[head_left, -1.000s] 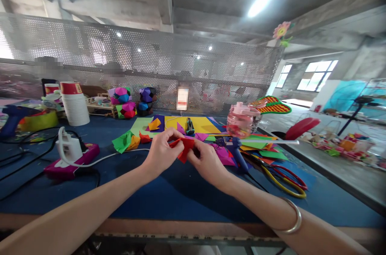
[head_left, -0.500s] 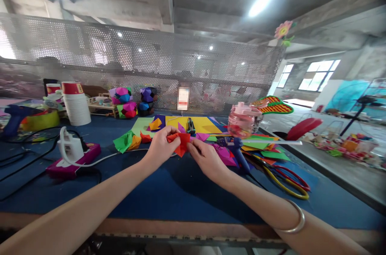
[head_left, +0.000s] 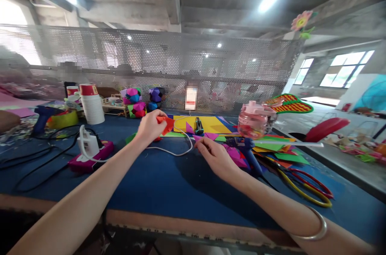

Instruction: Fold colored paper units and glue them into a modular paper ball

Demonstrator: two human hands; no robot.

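Pinched in my left hand (head_left: pixel 151 127) is a folded red paper piece (head_left: pixel 167 125), raised above the blue table (head_left: pixel 169 182). My right hand (head_left: pixel 217 158) is apart from it, fingers bent, near pink folded paper (head_left: pixel 210 136); whether its fingertips hold anything is too small to tell. A yellow sheet (head_left: pixel 215 124) lies behind the hands with a dark stapler-like tool (head_left: pixel 198 125) on it. Green paper (head_left: pixel 130 138) shows partly behind my left forearm. Magenta paper (head_left: pixel 236 155) lies to the right of my right hand.
A glue gun (head_left: pixel 251 154), scissors (head_left: pixel 307 184) and a pink bottle (head_left: pixel 251 118) stand or lie right. Left are a power strip (head_left: pixel 75 163), cables and stacked cups (head_left: pixel 92 106). Colourful paper balls (head_left: pixel 137 108) sit at the back, before a perforated screen (head_left: pixel 163 54).
My left hand has moved left and slightly up with the red paper, away from my right hand. My right hand has let go of it. The view has turned slightly left.
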